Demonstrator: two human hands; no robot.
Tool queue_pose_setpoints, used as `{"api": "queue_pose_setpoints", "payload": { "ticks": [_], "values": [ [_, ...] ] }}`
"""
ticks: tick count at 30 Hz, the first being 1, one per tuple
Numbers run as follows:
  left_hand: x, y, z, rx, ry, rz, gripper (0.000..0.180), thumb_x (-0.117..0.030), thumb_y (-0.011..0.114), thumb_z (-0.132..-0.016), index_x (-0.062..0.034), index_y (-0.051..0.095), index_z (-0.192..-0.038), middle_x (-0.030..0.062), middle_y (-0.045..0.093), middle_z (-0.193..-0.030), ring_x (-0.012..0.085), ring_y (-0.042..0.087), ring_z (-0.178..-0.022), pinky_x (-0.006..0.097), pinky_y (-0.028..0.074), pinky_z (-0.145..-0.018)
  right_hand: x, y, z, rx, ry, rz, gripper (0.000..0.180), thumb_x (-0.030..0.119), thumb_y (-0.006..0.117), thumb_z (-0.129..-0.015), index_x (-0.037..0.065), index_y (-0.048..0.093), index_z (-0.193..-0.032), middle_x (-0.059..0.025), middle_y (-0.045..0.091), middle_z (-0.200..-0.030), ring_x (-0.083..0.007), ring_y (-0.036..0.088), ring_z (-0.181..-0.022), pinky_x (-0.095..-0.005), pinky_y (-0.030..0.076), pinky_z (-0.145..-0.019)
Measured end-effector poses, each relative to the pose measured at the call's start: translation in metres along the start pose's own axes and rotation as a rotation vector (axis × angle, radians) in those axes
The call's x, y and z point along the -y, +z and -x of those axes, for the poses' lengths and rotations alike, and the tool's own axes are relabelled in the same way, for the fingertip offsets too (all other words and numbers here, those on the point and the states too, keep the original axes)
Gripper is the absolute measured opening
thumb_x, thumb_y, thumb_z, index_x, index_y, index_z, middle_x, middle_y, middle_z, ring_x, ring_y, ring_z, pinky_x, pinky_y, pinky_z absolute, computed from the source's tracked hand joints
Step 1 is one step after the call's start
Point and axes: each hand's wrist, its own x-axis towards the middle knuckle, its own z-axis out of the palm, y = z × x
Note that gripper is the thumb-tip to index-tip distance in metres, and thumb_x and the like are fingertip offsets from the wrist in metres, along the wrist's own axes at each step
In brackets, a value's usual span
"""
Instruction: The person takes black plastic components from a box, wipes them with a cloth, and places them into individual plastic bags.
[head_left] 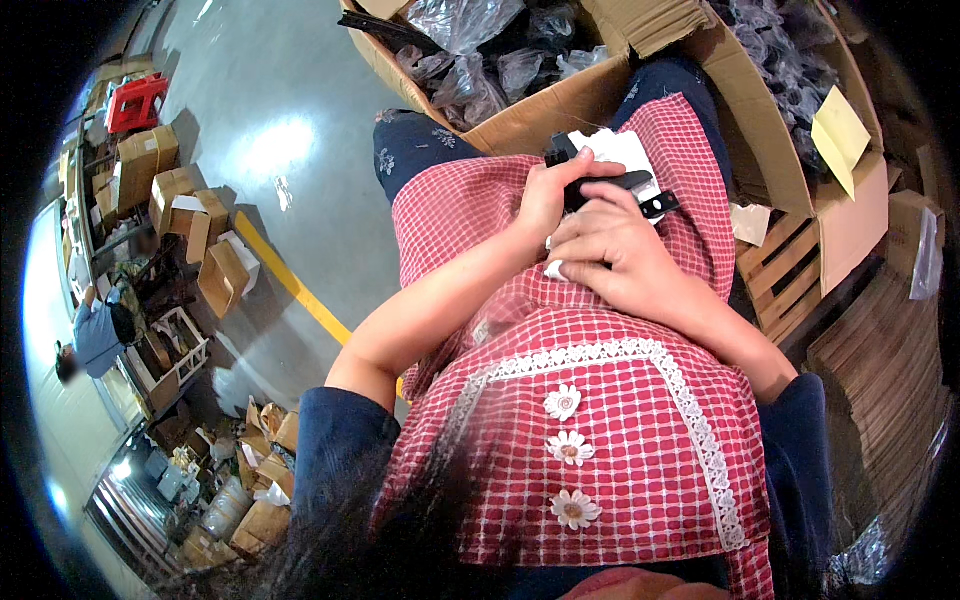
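My left hand (548, 197) and my right hand (612, 252) meet over my lap, on a red checked apron (560, 420). Both grip a small black part (610, 185) that lies against a white piece (625, 150). My left fingers curl over the part's top end, and my right fingers wrap its lower side. A bit of white shows under my right fingertips. Most of the part is hidden by my hands.
A big open cardboard box (540, 110) of plastic-bagged dark parts stands ahead of my knees, another box (800, 130) with a yellow note to the right. Flat cardboard stacks (880, 370) and a wooden pallet (780, 270) are right. Small boxes (180, 200) and a person (95, 330) are far left.
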Motion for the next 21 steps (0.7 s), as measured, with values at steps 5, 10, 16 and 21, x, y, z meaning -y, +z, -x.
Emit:
{"api": "queue_pose_setpoints", "payload": {
  "ticks": [5,10,16,21],
  "values": [
    [0.008,-0.010,-0.003,0.007,-0.045,0.041,0.034,-0.029,0.056,-0.100,0.0013,0.070,-0.102,0.0089,0.071,-0.093,0.0166,0.067,-0.082,0.031,0.054,-0.076,-0.022,0.003,-0.008,-0.095,-0.064,0.451,0.009,0.016,0.066,-0.076,0.010,0.071,-0.072,-0.0030,0.067,-0.080,-0.0227,0.061,-0.092,-0.0454,0.036,-0.103],
    [0.002,-0.006,0.002,0.109,-0.059,-0.082,0.051,-0.040,0.041,-0.105,0.0015,0.066,-0.121,0.0106,0.069,-0.108,0.0180,0.064,-0.099,0.032,0.049,-0.093,-0.012,0.008,-0.007,0.025,0.030,0.258,0.007,0.012,0.068,-0.078,0.005,0.071,-0.078,-0.0051,0.065,-0.081,-0.0252,0.059,-0.089,-0.0391,0.044,-0.090],
    [-0.013,0.001,0.003,0.101,-0.092,-0.049,0.054,-0.040,0.041,-0.105,0.0055,0.065,-0.120,0.0115,0.067,-0.116,0.0214,0.062,-0.106,0.034,0.043,-0.103,-0.018,-0.011,-0.002,0.131,0.494,-0.854,0.007,0.010,0.069,-0.082,0.003,0.071,-0.085,-0.0071,0.068,-0.082,-0.0245,0.061,-0.078,-0.0370,0.050,-0.075],
    [-0.002,-0.003,-0.008,0.122,-0.217,0.174,0.050,-0.034,0.045,-0.103,0.0108,0.064,-0.116,0.0204,0.068,-0.112,0.0262,0.067,-0.102,0.038,0.051,-0.096,-0.032,-0.045,0.020,-0.080,0.118,0.398,0.017,0.021,0.065,-0.088,0.005,0.070,-0.084,-0.0115,0.069,-0.083,-0.0327,0.064,-0.083,-0.0420,0.050,-0.075]
  ]
}}
